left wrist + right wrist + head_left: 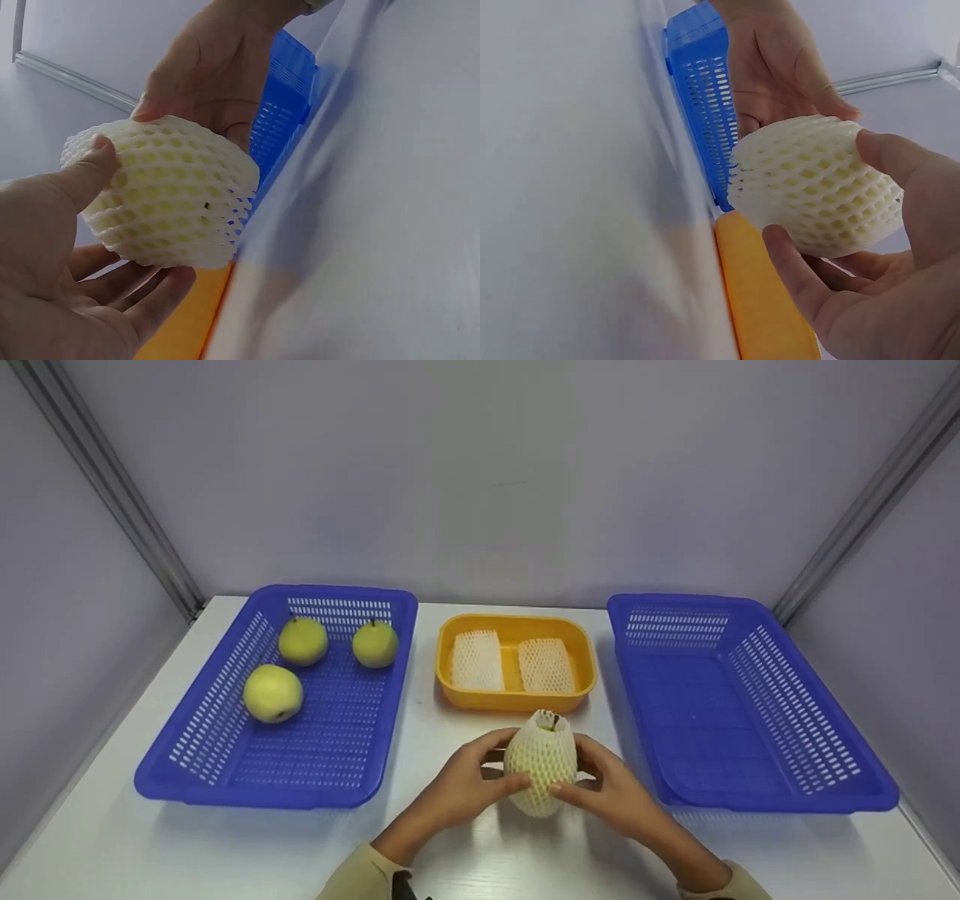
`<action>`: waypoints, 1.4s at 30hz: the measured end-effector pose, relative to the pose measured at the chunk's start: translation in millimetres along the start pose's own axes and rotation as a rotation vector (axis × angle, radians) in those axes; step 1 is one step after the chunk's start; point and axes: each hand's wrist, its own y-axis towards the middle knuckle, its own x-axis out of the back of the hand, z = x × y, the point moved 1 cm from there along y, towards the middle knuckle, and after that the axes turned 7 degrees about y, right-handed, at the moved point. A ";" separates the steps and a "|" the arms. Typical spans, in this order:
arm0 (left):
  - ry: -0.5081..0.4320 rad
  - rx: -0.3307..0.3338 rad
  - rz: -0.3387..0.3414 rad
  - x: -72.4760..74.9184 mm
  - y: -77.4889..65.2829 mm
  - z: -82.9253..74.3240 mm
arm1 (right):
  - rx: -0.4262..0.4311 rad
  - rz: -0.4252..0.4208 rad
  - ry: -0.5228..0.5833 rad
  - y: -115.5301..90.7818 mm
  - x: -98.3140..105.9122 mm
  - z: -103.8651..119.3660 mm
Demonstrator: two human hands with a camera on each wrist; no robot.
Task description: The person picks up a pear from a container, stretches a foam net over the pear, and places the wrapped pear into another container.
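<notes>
A pale yellow-green pear wears a white foam mesh sleeve, its dark stem poking out at the top in the head view. My left hand holds it from the left, thumb on the near face and fingers behind. From the other side my right hand grips it in the same way. Both wrist views show the sleeve stretched over the fruit, with the thumbs pressing on the mesh. The pear is held up over the white table, in front of the yellow tray.
Three bare pears lie in the blue basket on the left. Two flat foam sleeves lie in the yellow tray at the back middle. Another blue basket stands on the right. Pale walls enclose the table.
</notes>
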 end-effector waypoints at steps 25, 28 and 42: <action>-0.187 -0.173 -0.145 -0.1 -6.2 -21.8 | 0.060 -0.288 0.272 -9.2 -3.8 26.5; -0.208 -0.186 -0.173 -0.2 -6.5 -21.4 | 0.062 -0.315 0.263 -8.7 -4.2 26.1; -0.212 -0.147 -0.172 -2.6 -5.2 -17.6 | 0.087 -0.286 0.276 -10.3 -7.4 24.6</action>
